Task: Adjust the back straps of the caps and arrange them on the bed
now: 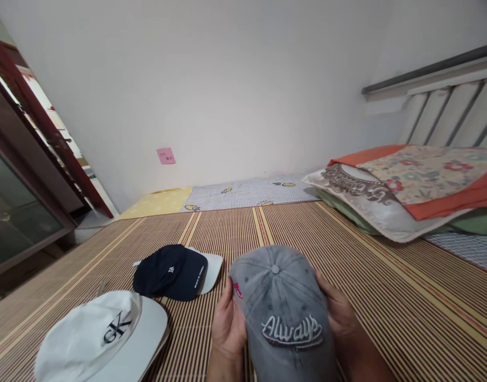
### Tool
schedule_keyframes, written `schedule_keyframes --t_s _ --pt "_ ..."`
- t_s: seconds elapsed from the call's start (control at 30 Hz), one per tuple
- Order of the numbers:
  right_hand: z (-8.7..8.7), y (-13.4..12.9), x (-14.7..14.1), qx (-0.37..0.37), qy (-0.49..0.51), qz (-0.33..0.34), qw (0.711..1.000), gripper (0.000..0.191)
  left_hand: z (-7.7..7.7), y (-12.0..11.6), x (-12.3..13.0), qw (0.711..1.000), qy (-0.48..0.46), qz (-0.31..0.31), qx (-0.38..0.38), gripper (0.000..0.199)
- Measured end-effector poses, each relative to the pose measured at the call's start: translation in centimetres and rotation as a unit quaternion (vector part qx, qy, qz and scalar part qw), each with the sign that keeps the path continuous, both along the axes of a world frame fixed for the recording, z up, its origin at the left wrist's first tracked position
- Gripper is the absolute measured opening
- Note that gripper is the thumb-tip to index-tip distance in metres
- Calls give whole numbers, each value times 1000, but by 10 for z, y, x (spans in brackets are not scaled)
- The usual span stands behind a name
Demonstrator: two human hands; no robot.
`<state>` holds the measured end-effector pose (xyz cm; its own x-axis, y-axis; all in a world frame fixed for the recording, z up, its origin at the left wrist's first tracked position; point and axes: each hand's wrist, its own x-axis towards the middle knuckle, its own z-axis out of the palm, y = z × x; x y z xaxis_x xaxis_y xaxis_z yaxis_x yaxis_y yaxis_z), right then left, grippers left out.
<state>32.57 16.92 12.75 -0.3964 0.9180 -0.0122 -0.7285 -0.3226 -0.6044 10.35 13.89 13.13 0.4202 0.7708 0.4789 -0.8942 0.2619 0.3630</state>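
Observation:
A grey baseball cap (283, 297) with "Always" embroidered in white is held between my two hands, its crown facing up and its brim toward me. My left hand (228, 323) grips the cap's left side, and my right hand (339, 310) grips the right side. Most of the fingers are hidden behind or under the cap. To the left lies a white cap (92, 329) with black "CK" letters, seemingly with another brim beneath it. Farther back rests a navy cap (167, 270) with a white brim (213, 270) showing from under it.
The caps lie on a striped bamboo mat (299, 228) over a bed. Pillows (370, 212) and an orange floral cloth (430, 170) are piled at the right, below a radiator (458, 109). A pink note (165, 156) is on the wall; a glass-fronted cabinet (20, 196) stands left.

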Motion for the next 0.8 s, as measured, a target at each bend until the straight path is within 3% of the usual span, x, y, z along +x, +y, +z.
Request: schedule_keyframes --t_s 0.07,0.17,0.4,0.8 --pt "-3 -1 -1 -20 -2 20 1000 33 1 -2 -1 1000 0 4 -2 66" --pt "0 -1 -1 -31 8 40 999 37 0 -6 0 1000 8 5 -3 61" --pt "8 2 5 -31 5 17 999 45 -6 -9 7 999 35 5 -12 61" --pt "3 4 4 -48 6 11 999 49 -11 -2 3 998 40 16 -56 57"
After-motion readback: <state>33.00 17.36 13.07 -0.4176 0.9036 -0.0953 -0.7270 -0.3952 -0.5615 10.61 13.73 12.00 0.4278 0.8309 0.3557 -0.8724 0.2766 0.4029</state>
